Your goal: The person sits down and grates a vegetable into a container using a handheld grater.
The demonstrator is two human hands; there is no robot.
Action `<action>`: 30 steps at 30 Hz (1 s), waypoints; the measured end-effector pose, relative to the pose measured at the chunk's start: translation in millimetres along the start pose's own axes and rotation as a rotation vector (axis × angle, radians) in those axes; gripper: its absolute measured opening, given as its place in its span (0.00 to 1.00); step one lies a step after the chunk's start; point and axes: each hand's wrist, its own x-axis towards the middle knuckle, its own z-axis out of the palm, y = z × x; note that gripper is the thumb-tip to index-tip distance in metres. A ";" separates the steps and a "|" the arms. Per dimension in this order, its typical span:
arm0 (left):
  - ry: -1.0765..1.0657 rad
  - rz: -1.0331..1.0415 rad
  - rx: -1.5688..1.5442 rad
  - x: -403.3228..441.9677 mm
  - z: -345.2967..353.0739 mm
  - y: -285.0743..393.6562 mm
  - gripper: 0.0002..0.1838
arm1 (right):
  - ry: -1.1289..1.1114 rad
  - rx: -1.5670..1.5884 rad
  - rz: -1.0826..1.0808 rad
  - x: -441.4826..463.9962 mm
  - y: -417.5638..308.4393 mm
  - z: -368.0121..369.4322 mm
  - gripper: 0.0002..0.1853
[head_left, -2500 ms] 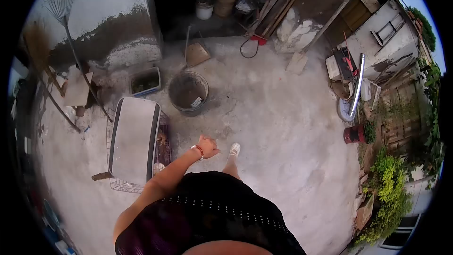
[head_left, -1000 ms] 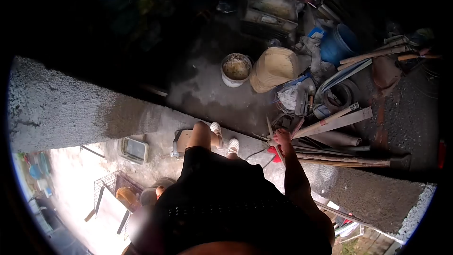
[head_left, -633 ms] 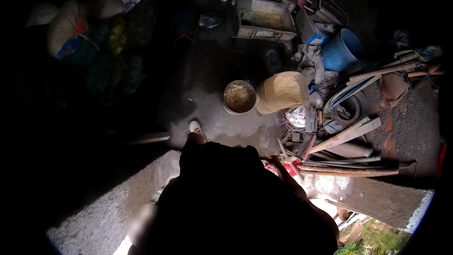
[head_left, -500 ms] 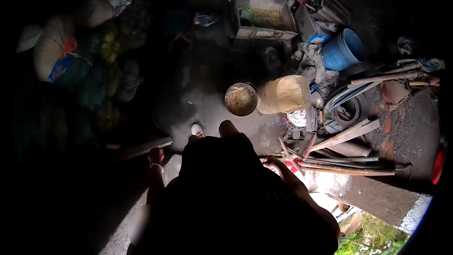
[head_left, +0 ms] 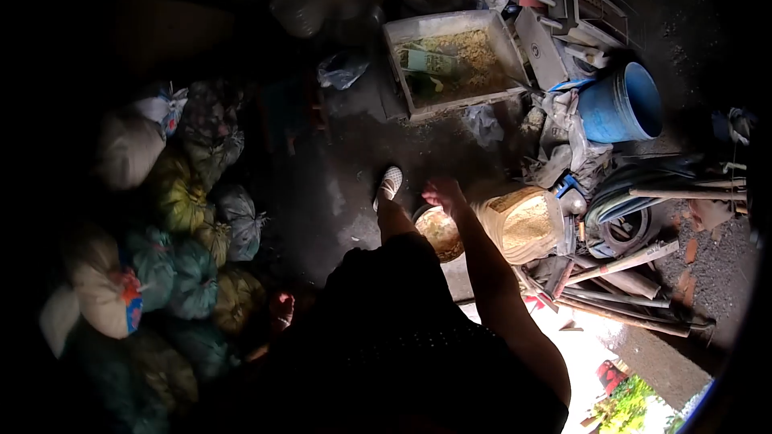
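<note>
My right hand (head_left: 442, 193) reaches forward over the near side of a round pot (head_left: 441, 243), apparently above it rather than touching. Its fingers are loosely bent and somewhat blurred, with nothing visible in them. The pot holds pale, mushy-looking matter, and my forearm covers part of it. Right of the pot stands an open sack (head_left: 515, 251) filled with yellowish meal. Low on my left side hangs my left hand (head_left: 281, 311), nearest to the tied sacks. Deep shadow hides most of its fingers. One foot in a light patterned shoe (head_left: 392, 182) is stepping ahead.
A rectangular trough (head_left: 414, 28) with yellow scraps and a greenish piece lies ahead. To its right stands a blue bucket (head_left: 615, 108). Several tied sacks (head_left: 191, 285) are piled at left. Hoses (head_left: 619, 193) and wooden poles (head_left: 623, 261) crowd the right side.
The view has moved forward, so the pot, meal sack and trough sit closer. My right hand has swung forward from beside my hip. A foot has stepped ahead.
</note>
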 end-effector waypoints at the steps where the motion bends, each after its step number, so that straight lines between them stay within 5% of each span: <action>1: -0.100 -0.135 -0.119 10.7 -7.3 -3.6 0.13 | 0.109 0.085 0.031 17.0 -29.9 19.3 0.09; 2: -0.257 -0.290 -0.306 27.7 87.0 -13.9 0.15 | 0.173 0.063 0.020 48.0 -41.5 -46.9 0.09; 3: -0.254 -0.017 0.131 56.0 49.7 4.1 0.19 | 0.136 0.098 0.010 73.3 -55.4 -15.9 0.08; 4: -0.448 -0.049 0.551 106.9 -23.8 51.8 0.21 | 0.107 0.144 0.037 96.3 -67.2 30.1 0.08; 5: -0.244 -0.002 0.370 123.5 -10.8 132.7 0.25 | 0.104 0.202 0.041 107.8 -96.4 50.2 0.08; 6: -0.119 -0.012 0.678 164.3 -6.4 119.2 0.21 | 0.106 0.257 0.045 124.0 -113.8 61.1 0.08; 7: -0.296 0.050 0.772 212.6 3.2 236.2 0.18 | 0.115 0.295 0.051 141.5 -126.6 68.6 0.10; 10: -0.311 0.215 0.773 334.2 63.3 324.3 0.13 | 0.174 0.450 0.053 197.6 -153.2 72.0 0.09; 12: -0.372 0.335 0.522 395.4 116.1 396.7 0.11 | 0.085 -1.277 -0.484 253.0 -174.1 46.7 0.04; 13: -0.405 0.396 0.401 420.2 136.9 436.4 0.09 | 0.094 -1.261 -0.474 269.3 -192.4 52.8 0.04; 15: -0.483 0.398 0.302 474.2 190.5 447.4 0.08 | 0.239 -1.154 -0.217 298.5 -231.3 55.0 0.06; 17: -0.557 0.450 0.173 515.9 232.6 467.2 0.07 | 0.253 -0.945 -0.348 415.2 -188.9 40.4 0.11; 18: -0.585 0.490 0.148 529.1 252.1 478.8 0.09 | 0.296 -0.635 -0.196 448.2 -188.1 47.8 0.08; 20: -0.682 0.566 0.189 548.1 272.9 514.3 0.11 | 0.346 -0.021 0.119 478.4 -180.7 74.1 0.19; 22: -0.714 0.647 0.156 571.8 292.4 518.2 0.11 | 0.472 -0.803 -0.229 451.4 -198.0 87.9 0.28; 25: -0.755 0.623 0.191 606.1 314.9 532.8 0.09 | 0.506 -0.424 -0.040 487.9 -207.8 95.4 0.23; 27: -0.794 0.568 0.273 628.4 340.0 556.9 0.08 | 0.709 1.256 0.418 514.5 -201.1 94.1 0.11; 28: -0.833 0.529 0.275 641.8 357.5 545.4 0.09 | 0.725 1.266 0.424 515.8 -193.1 89.4 0.11; 30: -0.829 0.801 0.238 661.6 404.0 541.2 0.11 | 0.501 1.260 0.094 509.3 -171.9 81.8 0.07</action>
